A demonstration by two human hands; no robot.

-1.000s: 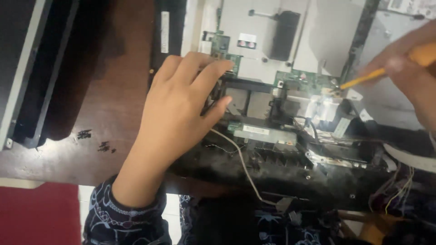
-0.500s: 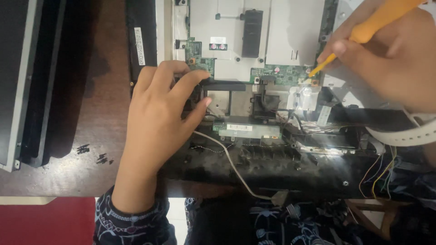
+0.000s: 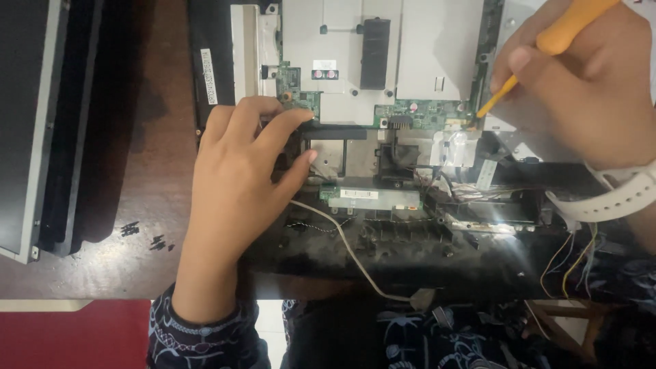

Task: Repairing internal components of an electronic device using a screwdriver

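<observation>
- The opened black plastic electronics chassis is basically the container here: inside sit a grey sheet-metal shield plate, a green circuit board strip and a small silver-labelled module.
- A thin beige cable snakes out of the chassis over its front edge, and a bunch of thin yellow and orange wires hangs at the right.
- The left hand lies flat and spread on the left part of the chassis, fingers loosely curled over a black bar, not gripping anything.
- The right hand, white strap at the wrist, is closed around an orange-handled screwdriver; the tip sits on the right end of the green board.
- The screwdriver handle is cut off at the top, and what the tip touches is too small to make out.
- A dark flat panel with a silver frame lies on the brown wooden table, cut off at the left.
- A few tiny dark screws sit near the left wrist.
</observation>
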